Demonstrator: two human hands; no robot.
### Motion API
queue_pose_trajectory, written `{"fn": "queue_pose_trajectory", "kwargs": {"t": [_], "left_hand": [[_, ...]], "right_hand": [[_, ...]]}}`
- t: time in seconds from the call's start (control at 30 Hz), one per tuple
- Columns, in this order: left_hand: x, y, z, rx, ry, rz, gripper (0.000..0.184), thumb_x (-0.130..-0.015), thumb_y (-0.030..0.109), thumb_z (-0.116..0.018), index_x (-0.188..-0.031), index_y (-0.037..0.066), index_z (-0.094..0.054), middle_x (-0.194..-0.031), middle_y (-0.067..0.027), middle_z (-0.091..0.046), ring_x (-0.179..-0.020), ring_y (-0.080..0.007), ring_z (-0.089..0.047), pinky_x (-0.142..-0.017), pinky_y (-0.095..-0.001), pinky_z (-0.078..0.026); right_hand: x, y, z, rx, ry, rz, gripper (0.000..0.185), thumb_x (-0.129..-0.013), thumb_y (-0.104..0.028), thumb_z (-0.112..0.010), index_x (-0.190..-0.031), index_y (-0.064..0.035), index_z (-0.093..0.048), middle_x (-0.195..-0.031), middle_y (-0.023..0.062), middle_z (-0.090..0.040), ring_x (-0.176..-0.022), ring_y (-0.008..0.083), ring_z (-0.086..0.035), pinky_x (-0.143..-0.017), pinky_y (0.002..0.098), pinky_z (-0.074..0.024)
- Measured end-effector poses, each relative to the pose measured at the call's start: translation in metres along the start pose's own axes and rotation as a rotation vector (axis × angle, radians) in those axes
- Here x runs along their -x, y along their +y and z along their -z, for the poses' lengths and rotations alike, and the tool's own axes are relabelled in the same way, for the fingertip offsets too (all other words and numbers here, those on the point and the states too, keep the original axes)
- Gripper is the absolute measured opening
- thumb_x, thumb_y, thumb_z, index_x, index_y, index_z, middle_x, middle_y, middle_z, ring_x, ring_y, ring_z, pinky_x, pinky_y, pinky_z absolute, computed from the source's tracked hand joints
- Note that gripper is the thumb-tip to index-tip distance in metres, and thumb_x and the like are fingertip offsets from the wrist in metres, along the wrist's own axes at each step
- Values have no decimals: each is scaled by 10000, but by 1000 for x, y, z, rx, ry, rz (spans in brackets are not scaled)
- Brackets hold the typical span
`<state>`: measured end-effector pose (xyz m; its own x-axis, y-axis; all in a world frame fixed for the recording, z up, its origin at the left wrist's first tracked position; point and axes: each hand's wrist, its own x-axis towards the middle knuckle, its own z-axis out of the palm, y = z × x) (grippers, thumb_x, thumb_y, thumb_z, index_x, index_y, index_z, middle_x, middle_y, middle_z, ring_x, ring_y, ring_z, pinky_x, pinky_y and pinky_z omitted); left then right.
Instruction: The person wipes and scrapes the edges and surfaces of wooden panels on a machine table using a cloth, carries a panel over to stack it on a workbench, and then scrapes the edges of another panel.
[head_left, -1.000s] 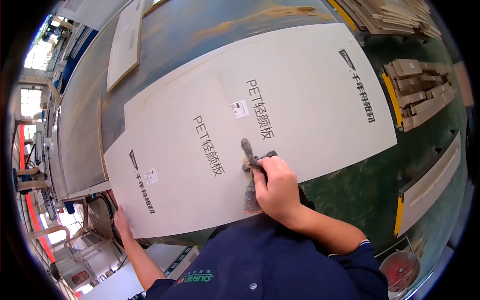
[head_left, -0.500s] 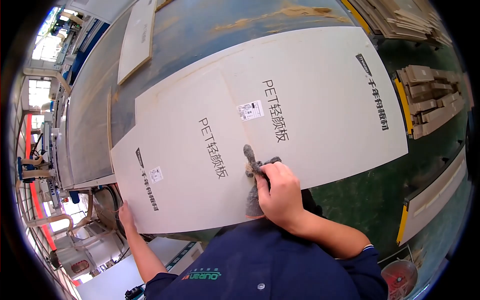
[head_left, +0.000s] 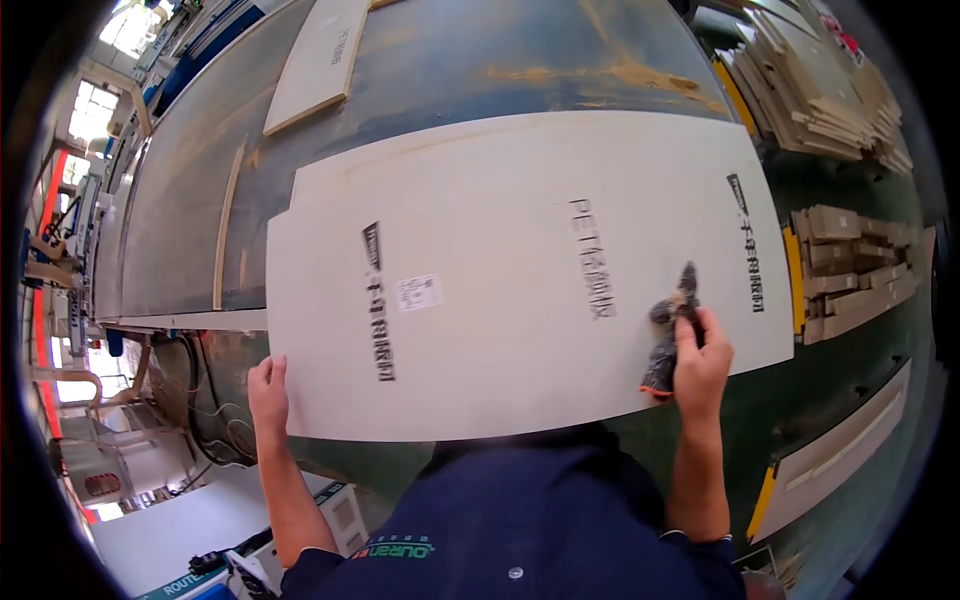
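White printed boards [head_left: 500, 370] overlap in front of me, with black lettering and a small sticker [head_left: 418, 292]. At the board's left end, my left hand [head_left: 268, 398] has its fingers closed on the edge. My right hand [head_left: 704, 365] pinches a grey knit work glove [head_left: 660, 368] with an orange cuff edge, over the right part of the boards near the front edge. Whether those fingers also touch the board, I cannot tell.
Behind the boards lies a large grey machine table [head_left: 420, 80] with brown dust. On it are a white panel [head_left: 318, 65] and a narrow strip [head_left: 229, 230]. Stacked panels [head_left: 800, 85] and cut pieces [head_left: 850, 265] stand at right. Hoses [head_left: 195, 400] hang at left.
The left board has slid right over the other, covering its sticker. My right hand has moved right with the glove. My left hand still holds the left edge.
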<state>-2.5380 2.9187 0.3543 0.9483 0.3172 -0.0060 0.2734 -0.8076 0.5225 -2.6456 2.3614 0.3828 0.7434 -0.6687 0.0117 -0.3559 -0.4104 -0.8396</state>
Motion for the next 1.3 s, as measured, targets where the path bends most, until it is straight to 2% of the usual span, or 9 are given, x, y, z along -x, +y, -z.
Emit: {"fn": "queue_pose_trajectory", "kwargs": {"t": [0.13, 0.33, 0.6, 0.67, 0.73, 0.83, 0.93, 1.03, 1.3], "left_hand": [[14, 66, -31, -37, -112, -100, 469, -918, 359, -617, -1106, -71, -598, -991, -158, -562, -912, -261, -566, -802, -353, -466], [22, 128, -51, -117, -141, -242, 500, -908, 376, -620, -1136, -68, -582, -1023, -185, -571, -936, -308, -570, -827, -374, -471], [-7, 103, -46, 23, -209, -179, 481, -916, 374, -605, -1164, -38, -578, -1045, -198, -566, -962, -337, -564, -871, -404, -455], [-30, 83, -44, -143, -12, -247, 505, -915, 400, -598, -1171, -34, -565, -1081, -209, -574, -1008, -362, -551, -912, -433, -432], [-54, 56, -47, -224, 101, -189, 531, -913, 434, -586, -1165, -33, -555, -1119, -221, -578, -1053, -386, -534, -947, -456, -408], [-90, 13, -60, -279, 16, 47, 587, -911, 522, -540, -1091, -36, -553, -1177, -246, -575, -1109, -393, -527, -969, -452, -396], [-94, 18, -49, 49, -97, 199, 568, -921, 508, -528, -1085, -36, -551, -1121, -243, -592, -1076, -362, -557, -952, -421, -411], [-80, 23, -43, 66, -70, 236, 557, -922, 490, -534, -1079, -45, -548, -1083, -234, -605, -1047, -333, -573, -931, -396, -422], [-72, 13, -66, -128, 3, 250, 666, -919, 566, -441, -1161, -51, -514, -1173, -311, -588, -1121, -437, -556, -936, -487, -423]], "right_hand": [[-29, 42, 37, 110, 183, -16, 163, -933, -98, -563, -973, 58, -587, -828, 85, -643, -755, 145, -549, -728, 287, -457], [-51, 40, 70, 185, 241, -48, 174, -922, -110, -558, -948, 60, -583, -840, 142, -650, -749, 225, -599, -723, 320, -474], [-83, 85, 105, 125, 335, -18, 239, -947, -157, -549, -1060, 47, -606, -897, 142, -655, -802, 222, -620, -755, 330, -502], [-110, 87, 138, -134, 427, -120, 296, -962, -200, -530, -1110, 51, -579, -975, 113, -625, -816, 174, -575, -726, 270, -482], [-129, 72, 154, -8, 459, -179, 326, -965, -254, -512, -1099, 34, -587, -984, 122, -617, -815, 156, -582, -685, 256, -489], [-161, 110, 162, 223, 173, -299, 444, -913, -344, -568, -1123, 47, -577, -981, 137, -618, -836, 205, -607, -717, 304, -473], [-165, 122, 155, 79, 39, -430, 467, -926, -341, -536, -1166, 58, -564, -1024, 139, -619, -920, 240, -589, -814, 338, -448], [-159, 131, 152, 124, 42, -378, 474, -928, -338, -526, -1151, 79, -558, -1031, 169, -622, -922, 267, -595, -824, 348, -452], [-133, 126, 152, 458, 123, -238, 472, -909, -342, -506, -1117, 74, -588, -1131, 320, -597, -1116, 473, -535, -944, 469, -437]]}}
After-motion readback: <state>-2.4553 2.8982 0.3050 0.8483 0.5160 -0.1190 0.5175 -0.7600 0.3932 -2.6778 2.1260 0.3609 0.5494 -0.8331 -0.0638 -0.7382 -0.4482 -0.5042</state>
